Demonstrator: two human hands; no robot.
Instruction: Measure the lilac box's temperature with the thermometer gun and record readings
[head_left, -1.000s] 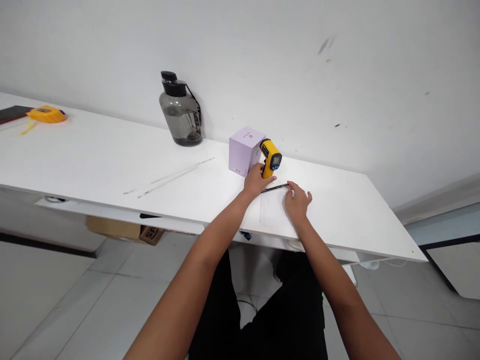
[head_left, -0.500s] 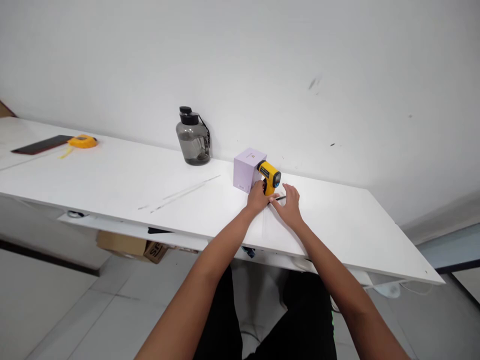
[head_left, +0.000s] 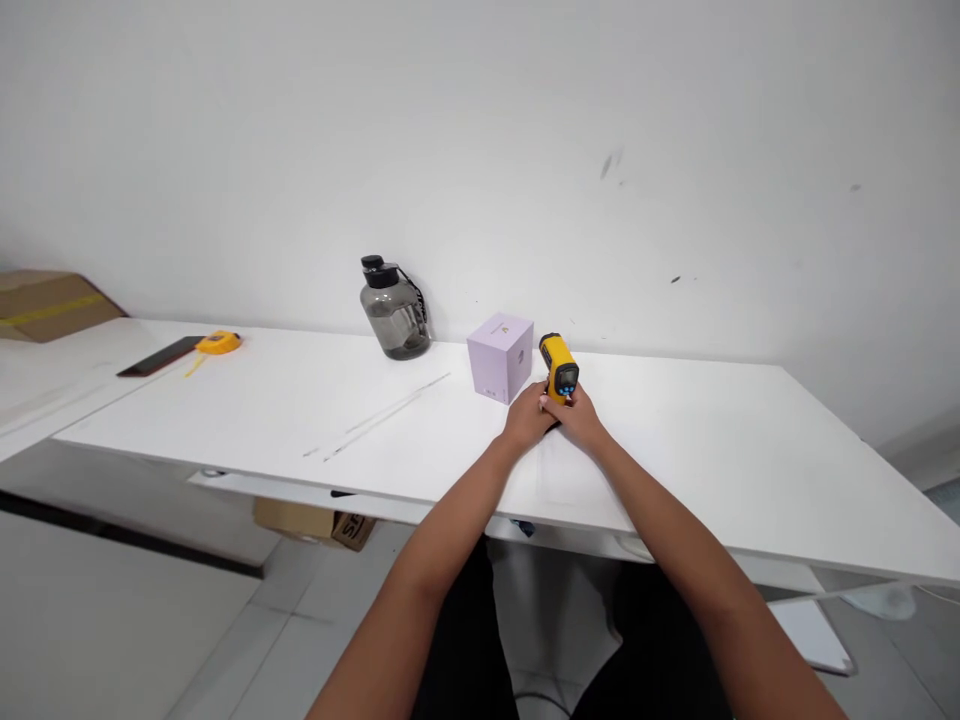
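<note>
A yellow and black infrared thermometer gun (head_left: 561,362) is held upright over the white table, its small screen and blue buttons facing me. My left hand (head_left: 527,413) is closed around the handle from the left. From the right, my right hand (head_left: 579,418) wraps the same handle, its thumb lying across the front just under the buttons. Fingers hide most of the handle, and a small dark part shows beneath them. Just left of the thermometer stands a lilac box (head_left: 491,368), apart from the gun.
A grey water bottle (head_left: 397,320) with a black lid stands by the wall. Farther left lie a yellow tape measure (head_left: 218,343) and a dark flat piece (head_left: 160,357). A cardboard box (head_left: 56,303) sits at the far left. The white table (head_left: 697,450) extends right.
My right hand, earlier spread beside a thin dark piece, has closed onto the thermometer's handle. The thermometer has turned its screen toward me and shifted away from the lilac box. The view has shifted.
</note>
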